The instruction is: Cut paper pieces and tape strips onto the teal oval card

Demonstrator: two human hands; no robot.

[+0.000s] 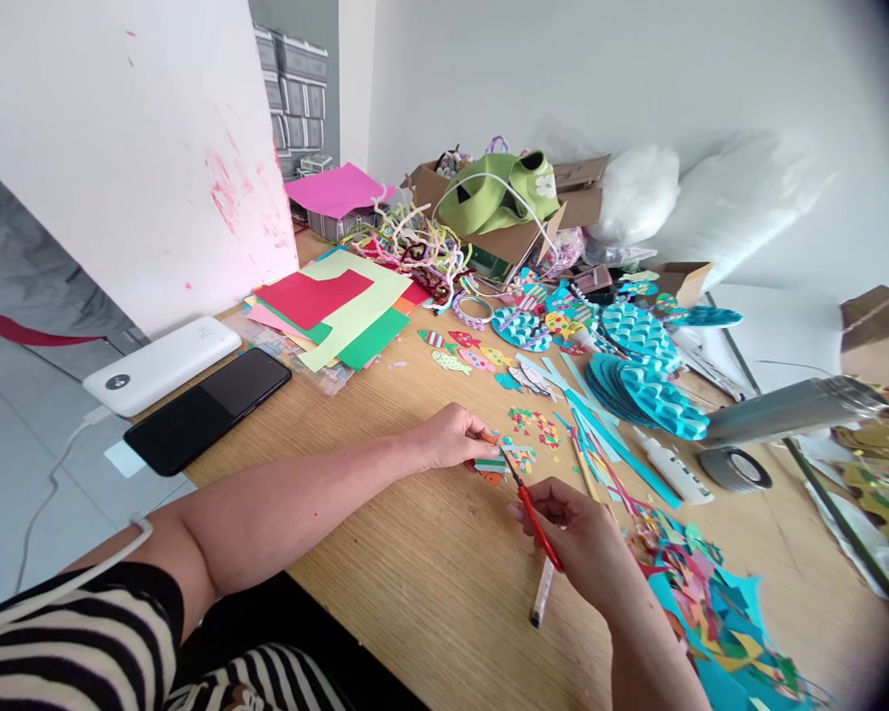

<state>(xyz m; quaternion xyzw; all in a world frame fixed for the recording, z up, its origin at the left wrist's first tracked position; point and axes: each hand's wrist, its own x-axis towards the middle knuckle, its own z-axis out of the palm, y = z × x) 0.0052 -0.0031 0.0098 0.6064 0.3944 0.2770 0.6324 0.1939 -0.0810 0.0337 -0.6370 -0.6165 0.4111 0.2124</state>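
In striped sleeve [111, 627], pinches paper [487, 435], likely flimsy, best edge-held, with left hand [453, 436]; wraps right hand [574, 531] round scissors [537, 528].

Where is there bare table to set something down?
Beyond the left forearm, between black phone and paper fish; nearer, between that forearm and the pen. Crowded: the right, around blue discs and paper scraps, and the back.
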